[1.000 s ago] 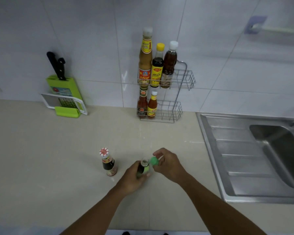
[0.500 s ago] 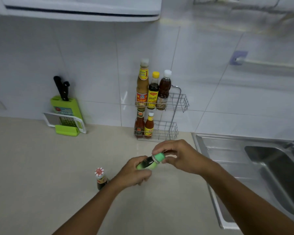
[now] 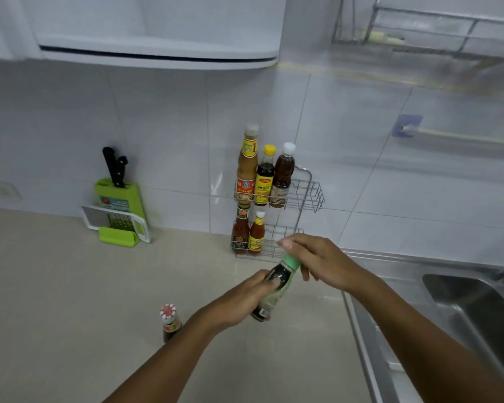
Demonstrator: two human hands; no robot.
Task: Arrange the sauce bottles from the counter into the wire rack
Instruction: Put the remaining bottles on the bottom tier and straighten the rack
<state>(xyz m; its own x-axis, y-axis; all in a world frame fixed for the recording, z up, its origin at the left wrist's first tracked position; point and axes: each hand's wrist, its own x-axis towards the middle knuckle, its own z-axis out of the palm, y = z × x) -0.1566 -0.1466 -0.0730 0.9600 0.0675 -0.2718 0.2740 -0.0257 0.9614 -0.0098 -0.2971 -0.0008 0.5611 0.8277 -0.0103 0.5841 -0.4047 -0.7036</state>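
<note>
Five bottles stand in the wire rack (image 3: 306, 199): three on the upper tier, two at the left of the lower tier. Green-capped bottle (image 3: 274, 289) is tilted in the air in front of the rack, clear of the bench (image 3: 70, 286). Left hand (image 3: 245, 295) grips its body; right hand (image 3: 317, 260) pinches its cap. Red-capped bottle (image 3: 169, 322) waits on the bench, well short of the rack. Two left, by my count.

Cool, even, fairly dim light, with soft glare on the wall tiles (image 3: 216, 184). Upper right corner is smeared by motion blur. Straight edges bow from wide-angle distortion.
</note>
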